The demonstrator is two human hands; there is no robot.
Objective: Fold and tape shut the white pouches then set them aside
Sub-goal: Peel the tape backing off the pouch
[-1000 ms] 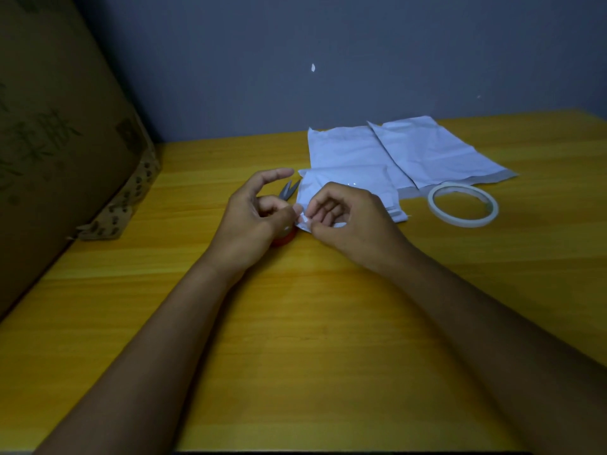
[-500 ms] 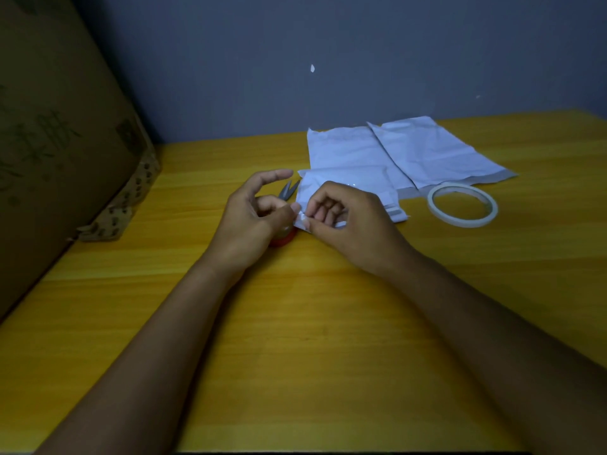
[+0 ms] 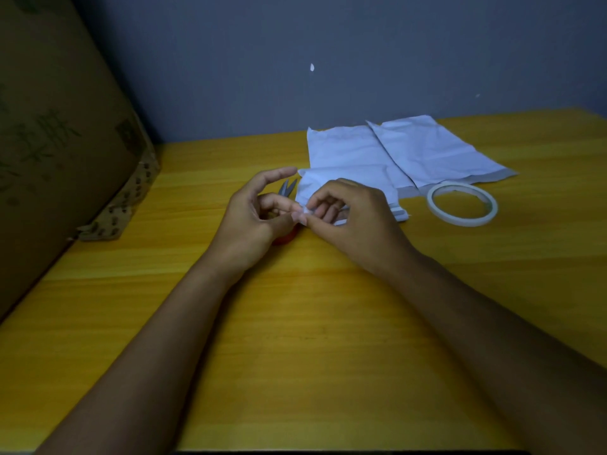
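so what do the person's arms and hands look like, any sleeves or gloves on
Both forearms are bare as far as the frame shows, with no sleeves in view. The left hand and right hand wear no gloves, and no rings, watch or bracelet can be seen. The light is dim, so fine marks cannot be told.

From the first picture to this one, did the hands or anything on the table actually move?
Hardly anything. Both hands stay together at the near corner of the folded pouch: the right hand keeps pinching it, and the left hand keeps its thumb against the same spot, shifting only slightly. The tape roll, flat pouches, scissors and cardboard box lie as before.
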